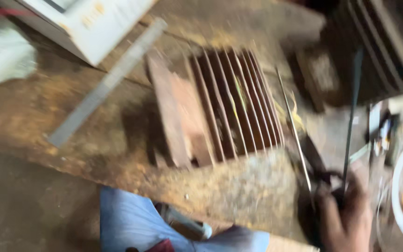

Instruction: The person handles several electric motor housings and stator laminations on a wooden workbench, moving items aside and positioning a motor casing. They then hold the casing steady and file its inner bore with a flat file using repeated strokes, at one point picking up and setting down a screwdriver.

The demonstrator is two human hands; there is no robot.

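Observation:
The picture is smeared by motion. My right hand (346, 217) is at the lower right, off the bench's corner, with its fingers curled around the lower end of a thin dark rod (352, 116) that runs up and away. A thin pale metal rod (294, 128) slants beside it, and whether the hand also holds this one is unclear. Left of the hand, a rusty finned metal block (232, 105) lies on the wooden workbench (47, 121). My left hand is out of sight.
A long grey metal ruler (103, 86) lies diagonally on the bench. A white box (89, 23) and a pale cloth (1, 53) sit at the top left. Cluttered small items and a white ring (397, 196) are at the right. My blue trousers (136, 219) show below.

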